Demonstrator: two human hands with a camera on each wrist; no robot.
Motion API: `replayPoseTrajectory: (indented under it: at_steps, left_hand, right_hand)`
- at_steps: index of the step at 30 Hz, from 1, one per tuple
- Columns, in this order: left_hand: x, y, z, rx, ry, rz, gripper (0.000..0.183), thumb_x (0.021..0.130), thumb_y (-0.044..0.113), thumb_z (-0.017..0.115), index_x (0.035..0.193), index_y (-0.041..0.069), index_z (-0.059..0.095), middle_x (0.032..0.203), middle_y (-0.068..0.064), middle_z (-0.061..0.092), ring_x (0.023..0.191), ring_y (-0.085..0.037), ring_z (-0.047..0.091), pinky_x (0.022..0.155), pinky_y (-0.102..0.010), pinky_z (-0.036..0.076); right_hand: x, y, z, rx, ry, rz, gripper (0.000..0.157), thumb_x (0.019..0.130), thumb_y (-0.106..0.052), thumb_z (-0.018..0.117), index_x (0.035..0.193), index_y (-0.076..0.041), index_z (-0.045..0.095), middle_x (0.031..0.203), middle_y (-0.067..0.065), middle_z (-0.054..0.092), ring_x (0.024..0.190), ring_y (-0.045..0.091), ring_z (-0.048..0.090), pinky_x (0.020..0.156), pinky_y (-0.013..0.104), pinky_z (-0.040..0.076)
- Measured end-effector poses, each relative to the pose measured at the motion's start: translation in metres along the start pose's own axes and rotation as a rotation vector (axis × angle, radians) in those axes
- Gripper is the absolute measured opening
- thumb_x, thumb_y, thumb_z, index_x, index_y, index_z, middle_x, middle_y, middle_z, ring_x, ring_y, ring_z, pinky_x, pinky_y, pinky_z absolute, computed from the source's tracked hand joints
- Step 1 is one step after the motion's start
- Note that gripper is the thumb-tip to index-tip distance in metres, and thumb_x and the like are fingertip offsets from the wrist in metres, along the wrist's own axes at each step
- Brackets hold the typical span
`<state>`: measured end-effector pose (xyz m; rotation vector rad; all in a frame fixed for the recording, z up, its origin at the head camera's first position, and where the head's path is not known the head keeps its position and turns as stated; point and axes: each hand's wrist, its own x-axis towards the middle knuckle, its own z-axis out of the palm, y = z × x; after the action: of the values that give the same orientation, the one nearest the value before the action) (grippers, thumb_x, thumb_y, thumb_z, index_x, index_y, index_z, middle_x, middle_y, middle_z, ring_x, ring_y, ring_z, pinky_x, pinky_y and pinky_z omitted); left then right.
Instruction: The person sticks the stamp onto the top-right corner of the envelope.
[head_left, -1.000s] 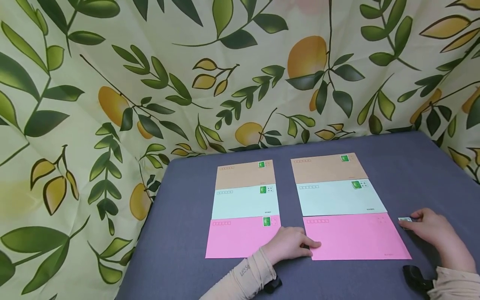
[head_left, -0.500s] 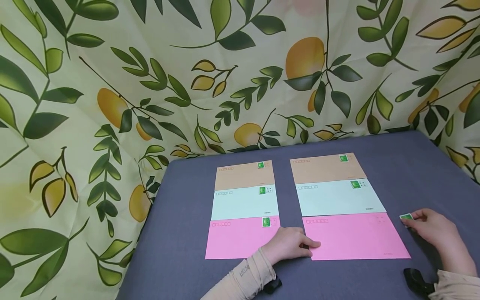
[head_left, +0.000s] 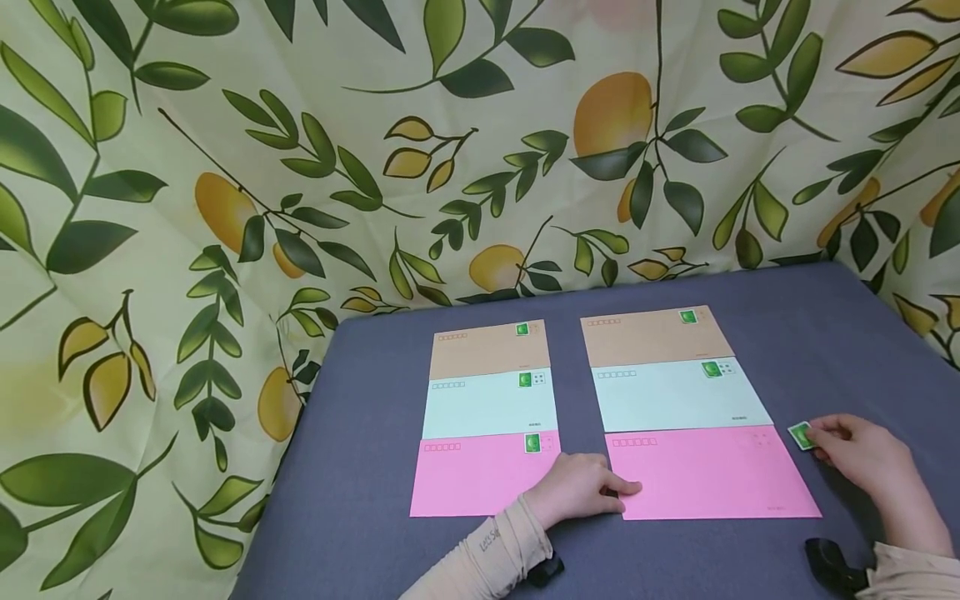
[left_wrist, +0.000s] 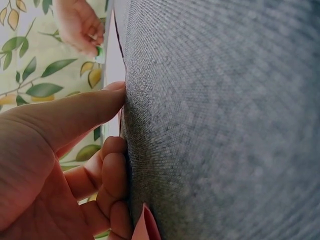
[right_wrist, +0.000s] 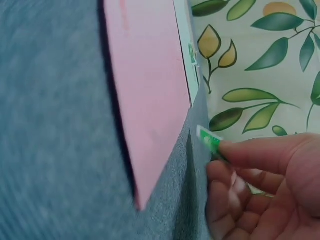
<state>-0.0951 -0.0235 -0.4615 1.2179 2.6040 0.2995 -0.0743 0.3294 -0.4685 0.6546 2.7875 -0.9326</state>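
My right hand (head_left: 862, 450) pinches a small green stamp (head_left: 801, 435) with a white border between thumb and fingers, just right of the right-hand pink envelope (head_left: 705, 475). In the right wrist view the stamp (right_wrist: 209, 140) juts from the fingertips, apart from the envelope. My left hand (head_left: 573, 487) rests between the two pink envelopes, a digit pressing the left edge of the right-hand one. The left wrist view shows its thumb (left_wrist: 95, 107) extended to that edge and the other fingers loosely bent against the table. The left pink envelope (head_left: 465, 483) bears a green stamp (head_left: 532, 442).
Behind the pink ones lie light-blue envelopes (head_left: 667, 400) and brown envelopes (head_left: 645, 337), in two columns, each with a green stamp. The table (head_left: 345, 467) has a grey-blue cloth. A leaf-patterned curtain (head_left: 315, 125) hangs behind it.
In my right hand the stamp has turned from nearly edge-on to showing its green face, and has shifted slightly left toward the pink envelope. My left hand has stayed in place.
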Motion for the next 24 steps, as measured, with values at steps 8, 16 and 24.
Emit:
replayPoseTrajectory:
  at_steps: [8,16,24]
  left_hand:
    - [0.002,-0.001,-0.001,-0.033,-0.034,-0.024,0.033,0.084,0.034,0.067,0.117,0.038,0.063,0.069,0.013,0.054,0.060,0.005,0.038,0.057,-0.017,0.029]
    - [0.004,0.000,-0.002,-0.051,-0.050,-0.042,0.034,0.084,0.033,0.067,0.117,0.038,0.063,0.066,0.012,0.049,0.058,0.004,0.036,0.056,-0.019,0.029]
    - [0.003,0.000,-0.004,-0.058,-0.051,-0.045,0.034,0.084,0.033,0.067,0.117,0.038,0.063,0.065,0.012,0.047,0.058,0.004,0.037,0.055,-0.019,0.029]
  right_hand:
    - [0.000,-0.009,0.004,0.183,-0.113,-0.055,0.054,0.095,-0.034,0.049,0.116,0.015,0.046,0.089,0.017,0.063,0.063,0.002,0.057,0.054,0.019,0.047]
    - [-0.001,-0.025,0.014,0.223,-0.299,-0.113,0.053,0.095,-0.036,0.047,0.116,0.013,0.046,0.087,0.003,0.062,0.068,0.004,0.057,0.060,0.023,0.048]
    - [0.001,-0.026,0.021,0.142,-0.292,-0.099,0.050,0.092,-0.038,0.052,0.110,0.009,0.053,0.083,0.005,0.057,0.071,0.013,0.046,0.057,0.025,0.038]
